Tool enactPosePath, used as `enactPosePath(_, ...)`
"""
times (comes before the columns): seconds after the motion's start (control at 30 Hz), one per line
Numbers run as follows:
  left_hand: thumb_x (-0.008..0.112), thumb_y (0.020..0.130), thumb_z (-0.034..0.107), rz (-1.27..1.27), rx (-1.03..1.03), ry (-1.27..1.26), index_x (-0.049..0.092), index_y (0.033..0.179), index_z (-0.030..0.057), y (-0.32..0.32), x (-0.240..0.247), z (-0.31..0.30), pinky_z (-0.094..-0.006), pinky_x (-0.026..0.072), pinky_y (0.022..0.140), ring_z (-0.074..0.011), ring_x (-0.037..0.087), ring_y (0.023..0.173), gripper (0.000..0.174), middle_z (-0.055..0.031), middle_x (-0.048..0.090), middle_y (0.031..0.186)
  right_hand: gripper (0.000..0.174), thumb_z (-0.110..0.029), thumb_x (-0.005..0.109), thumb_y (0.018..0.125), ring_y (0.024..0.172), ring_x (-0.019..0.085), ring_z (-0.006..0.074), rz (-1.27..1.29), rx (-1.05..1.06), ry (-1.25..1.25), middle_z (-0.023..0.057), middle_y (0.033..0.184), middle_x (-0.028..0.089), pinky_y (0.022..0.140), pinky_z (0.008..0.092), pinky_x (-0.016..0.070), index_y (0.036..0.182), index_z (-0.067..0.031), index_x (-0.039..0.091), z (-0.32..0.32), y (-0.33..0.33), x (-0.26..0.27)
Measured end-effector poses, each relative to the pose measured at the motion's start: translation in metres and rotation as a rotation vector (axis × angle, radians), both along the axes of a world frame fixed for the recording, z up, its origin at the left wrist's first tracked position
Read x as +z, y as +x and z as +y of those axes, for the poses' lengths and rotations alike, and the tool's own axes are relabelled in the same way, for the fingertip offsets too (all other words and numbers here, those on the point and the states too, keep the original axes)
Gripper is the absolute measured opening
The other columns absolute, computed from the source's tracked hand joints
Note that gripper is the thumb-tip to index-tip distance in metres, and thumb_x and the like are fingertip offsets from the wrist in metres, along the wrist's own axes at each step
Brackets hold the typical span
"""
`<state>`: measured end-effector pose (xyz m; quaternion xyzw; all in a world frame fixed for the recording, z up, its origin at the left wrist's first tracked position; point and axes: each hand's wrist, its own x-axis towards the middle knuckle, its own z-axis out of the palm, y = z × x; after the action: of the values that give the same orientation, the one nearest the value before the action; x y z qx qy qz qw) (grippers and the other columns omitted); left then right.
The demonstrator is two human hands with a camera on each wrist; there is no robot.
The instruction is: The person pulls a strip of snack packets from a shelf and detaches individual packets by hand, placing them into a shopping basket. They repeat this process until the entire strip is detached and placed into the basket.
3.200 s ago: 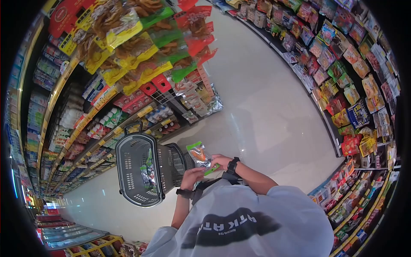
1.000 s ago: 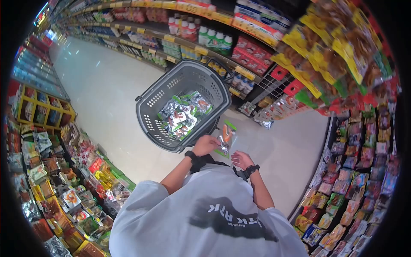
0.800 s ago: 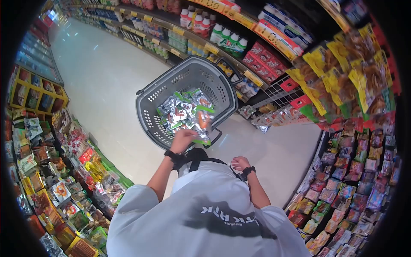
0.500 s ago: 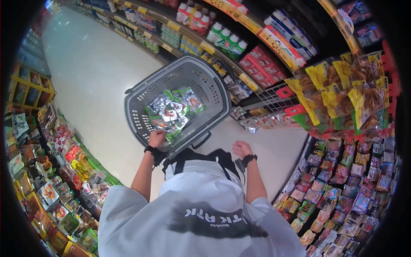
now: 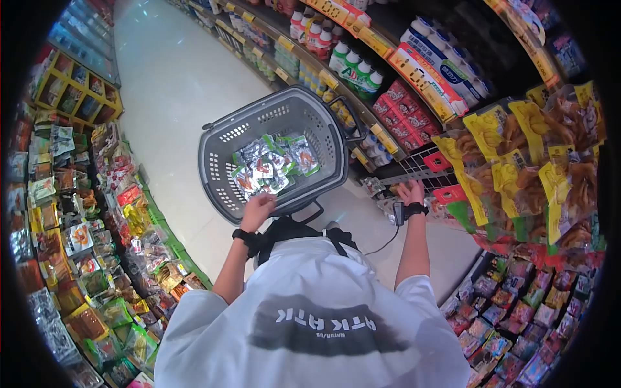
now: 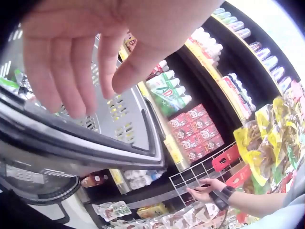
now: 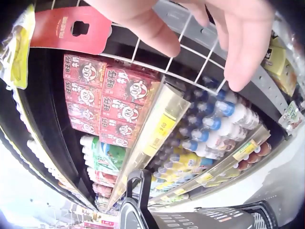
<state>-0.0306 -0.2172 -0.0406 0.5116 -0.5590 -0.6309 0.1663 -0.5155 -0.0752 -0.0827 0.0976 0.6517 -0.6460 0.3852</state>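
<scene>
My left hand [image 5: 259, 210] hovers over the near rim of a grey shopping basket [image 5: 223, 134]. In the left wrist view its fingers [image 6: 78, 71] hang relaxed with nothing in them. Several silver-and-green snack packets [image 5: 264, 169] lie in a heap on the basket's floor. Out to the right, my right hand [image 5: 411, 193] reaches beside a white wire rack [image 5: 419, 163]. Seen from the right wrist, its thumb and fingers are spread in front of the wire grid [image 7: 189, 47], holding nothing. Small hanging packets [image 5: 424, 210] are just below that hand.
Yellow-topped snack bags [image 5: 501, 161] hang at the right. Behind the basket run shelves with red drink boxes [image 5: 406, 111] and green-wrapped bottles [image 5: 356, 70]. Packaged snacks [image 5: 84, 258] line the left side. A cable [image 5: 383, 247] trails from the right wrist camera.
The orange-and-silver snack packet went from my left hand into the basket. That hand has drawn back slightly to the rim. My right hand has moved from beside the waist out to the wire rack.
</scene>
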Motion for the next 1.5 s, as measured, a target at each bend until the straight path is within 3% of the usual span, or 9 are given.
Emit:
enactPosePath(0.1, 0.056, 0.085, 0.016, 0.013, -0.086, 0.285, 0.059, 0.109, 0.0051, -0.036, 0.058, 0.029, -0.0255, 0.0473, 0.07, -0.0115, 0.058, 0.083, 0.027, -0.0038, 0.063, 0.097, 0.085, -0.007, 0.059, 0.078, 0.115, 0.047, 0.0381, -0.017, 0.018, -0.054, 0.0208, 0.13, 0.037, 0.083, 0.0474, 0.0499, 0.143, -0.0169, 0.005, -0.01, -0.018, -0.007)
enactPosePath(0.23, 0.054, 0.09, 0.024, 0.117, -0.181, 0.528, 0.057, 0.116, 0.0078, -0.064, 0.082, 0.063, -0.0286, 0.0495, 0.08, -0.0122, 0.058, 0.09, 0.031, -0.0033, 0.06, 0.105, 0.088, -0.005, 0.06, 0.076, 0.116, 0.046, 0.0369, -0.078, 0.005, -0.022, 0.0223, 0.128, 0.038, 0.083, 0.0465, 0.0501, 0.142, -0.0159, 0.004, -0.014, -0.038, -0.036)
enactPosePath(0.37, 0.053, 0.091, 0.022, 0.01, -0.097, 0.504, 0.057, 0.116, 0.0076, -0.06, 0.069, 0.091, -0.0275, 0.0494, 0.08, -0.0109, 0.058, 0.088, 0.029, -0.0032, 0.061, 0.104, 0.085, -0.003, 0.061, 0.075, 0.115, 0.048, 0.0361, -0.021, -0.138, 0.086, 0.0226, 0.126, 0.041, 0.082, 0.0453, 0.051, 0.141, -0.0152, 0.01, -0.019, -0.027, -0.029)
enactPosePath(0.6, 0.054, 0.09, 0.023, 0.004, 0.077, 0.519, 0.058, 0.114, 0.0076, -0.054, 0.062, 0.12, -0.0255, 0.048, 0.078, -0.0094, 0.057, 0.085, 0.029, -0.0015, 0.061, 0.099, 0.066, 0.001, 0.058, 0.074, 0.102, 0.054, 0.0308, 0.006, -0.124, 0.02, 0.0186, 0.112, 0.049, 0.078, 0.0433, 0.051, 0.13, -0.0102, 0.026, -0.012, -0.044, -0.043)
enactPosePath(0.9, 0.055, 0.089, 0.022, -0.065, 0.059, 0.467, 0.059, 0.111, 0.0085, -0.052, 0.058, 0.137, -0.0233, 0.0462, 0.075, -0.009, 0.057, 0.084, 0.026, -0.0006, 0.061, 0.096, 0.047, 0.002, 0.058, 0.074, 0.1, 0.054, 0.0272, 0.334, -0.283, 0.052, 0.0152, 0.118, 0.048, 0.075, 0.04, 0.0523, 0.116, -0.0026, 0.036, -0.028, -0.01, -0.033)
enactPosePath(1.13, 0.055, 0.089, 0.022, -0.058, 0.097, 0.427, 0.06, 0.11, 0.0085, -0.055, 0.051, 0.145, -0.0235, 0.046, 0.075, -0.0092, 0.057, 0.084, 0.025, -0.0003, 0.061, 0.095, 0.056, 0.001, 0.059, 0.069, 0.099, 0.055, 0.0277, 0.444, -0.286, 0.066, 0.0143, 0.127, 0.043, 0.071, 0.0374, 0.053, 0.12, -0.0023, 0.038, -0.021, -0.007, -0.016)
enactPosePath(1.33, 0.055, 0.089, 0.021, -0.101, 0.09, 0.416, 0.06, 0.11, 0.0084, -0.053, 0.051, 0.172, -0.0235, 0.0459, 0.074, -0.0091, 0.056, 0.083, 0.025, -0.0003, 0.061, 0.094, 0.05, -0.001, 0.059, 0.071, 0.094, 0.056, 0.0284, 0.413, -0.212, 0.109, 0.0173, 0.124, 0.043, 0.069, 0.0352, 0.0529, 0.117, 0.0002, 0.04, -0.013, -0.006, -0.022)
enactPosePath(1.43, 0.056, 0.087, 0.021, -0.102, 0.1, 0.418, 0.06, 0.108, 0.0069, -0.047, 0.047, 0.176, -0.023, 0.0455, 0.071, -0.0093, 0.056, 0.082, 0.026, -0.0004, 0.061, 0.093, 0.042, -0.003, 0.062, 0.072, 0.084, 0.057, 0.0203, 0.371, -0.042, 0.122, 0.0128, 0.097, 0.057, 0.068, 0.0293, 0.0506, 0.11, 0.0005, 0.045, -0.005, -0.016, -0.034)
enactPosePath(1.5, 0.057, 0.084, 0.021, -0.097, 0.116, 0.401, 0.06, 0.105, 0.0049, -0.047, 0.045, 0.172, -0.0224, 0.045, 0.065, -0.0094, 0.056, 0.078, 0.026, -0.0007, 0.061, 0.092, 0.042, -0.004, 0.063, 0.073, 0.078, 0.057, 0.0167, 0.498, 0.065, 0.116, 0.0089, 0.089, 0.058, 0.063, 0.0254, 0.0481, 0.111, -0.0004, 0.046, 0.002, -0.015, -0.055)
